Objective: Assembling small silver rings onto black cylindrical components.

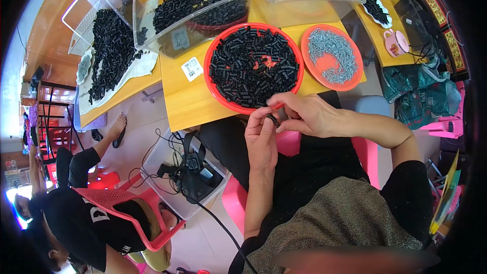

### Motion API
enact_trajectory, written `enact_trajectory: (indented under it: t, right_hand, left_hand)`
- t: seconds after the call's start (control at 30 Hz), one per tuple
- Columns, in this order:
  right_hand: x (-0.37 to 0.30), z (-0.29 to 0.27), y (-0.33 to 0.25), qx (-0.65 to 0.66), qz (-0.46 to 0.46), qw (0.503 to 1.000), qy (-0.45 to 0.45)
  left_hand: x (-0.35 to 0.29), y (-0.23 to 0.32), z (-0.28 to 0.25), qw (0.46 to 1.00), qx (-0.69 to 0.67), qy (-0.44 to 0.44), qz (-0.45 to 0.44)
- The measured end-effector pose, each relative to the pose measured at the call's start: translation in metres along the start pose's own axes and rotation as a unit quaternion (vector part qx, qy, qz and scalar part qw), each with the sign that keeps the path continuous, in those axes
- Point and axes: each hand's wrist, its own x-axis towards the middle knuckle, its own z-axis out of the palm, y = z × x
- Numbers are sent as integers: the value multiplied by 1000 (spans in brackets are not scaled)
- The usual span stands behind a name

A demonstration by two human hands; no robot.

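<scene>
Left hand (262, 139) and right hand (312, 114) are held close together at the near side of the red basin (207, 78), slightly right of its middle. One small black part (273, 119) is pinched between the thumb and fingers of the left hand, just short of the basin's near rim. Its long axis appears to be slanted away from the basin, toward the right, but is largely covered by fingers. The thumb and forefinger of the right hand are spread about the part; whether it is also gripped there cannot be told. Loose black parts (238, 56) are contained in the basin. Silver screws (337, 45) are held on the orange plate (327, 61), set on the tabletop (185, 96) just right of the basin, nearer the right hand.
</scene>
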Motion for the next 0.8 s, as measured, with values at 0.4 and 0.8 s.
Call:
enact_trajectory:
  t: [0.4,0.8]
  right_hand:
    - [0,-15,6,-66,-107,991,-35]
    - [22,-39,-8,-317,-115,904,-262]
  left_hand:
    - [-1,3,5,995,24,-1,-101]
    - [-5,9,20,975,180,-46,-124]
